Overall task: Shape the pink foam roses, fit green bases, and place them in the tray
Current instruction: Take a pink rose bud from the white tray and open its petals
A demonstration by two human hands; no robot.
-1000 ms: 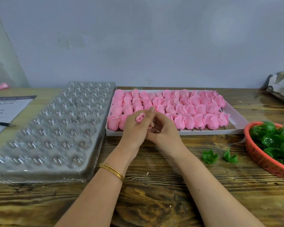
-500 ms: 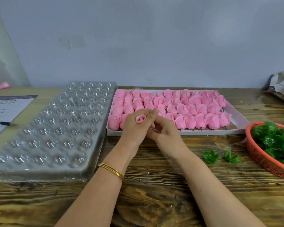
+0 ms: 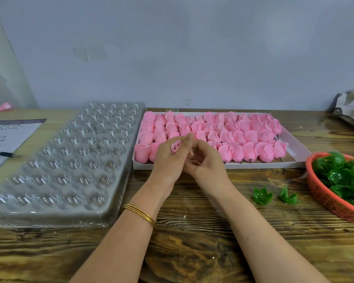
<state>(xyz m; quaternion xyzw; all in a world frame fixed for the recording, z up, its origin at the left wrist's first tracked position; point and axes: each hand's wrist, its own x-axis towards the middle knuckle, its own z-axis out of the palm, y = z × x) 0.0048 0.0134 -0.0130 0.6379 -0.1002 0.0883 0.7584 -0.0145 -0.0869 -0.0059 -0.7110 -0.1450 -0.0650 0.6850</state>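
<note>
Curled round a single pink foam rose (image 3: pixel 175 147), the left hand (image 3: pixel 168 160) gripped the bud in its fist, so that only the spiralled top showed above the thumb and forefinger. The right hand (image 3: pixel 206 164) pressed against it from three o'clock with its fingers bent inward. Whether they pinched the rose's lower end or only rested on the left hand could not be told, since that part was hidden. A gold bangle (image 3: pixel 140 214) sat on the left wrist.

From the head view, the held rose hung over the near edge of a white box (image 3: pixel 253 165) at twelve o'clock, packed with rows of unshaped pink roses (image 3: pixel 243 137). The clear tray (image 3: pixel 70 160) lay at nine o'clock of the hands, with no rose in any of its cups. Two loose green bases (image 3: pixel 262 196) lay on the wooden table (image 3: pixel 192 252) at four o'clock, well apart from the hands. An orange basket (image 3: pixel 325 199) holding more of them stood at three o'clock.

The step in hand looked like shaping the bud, early in the work. The next move probably called for the right hand to let go and reach to four o'clock for a base. It would then seat that base under the bud without crushing the soft petals.
</note>
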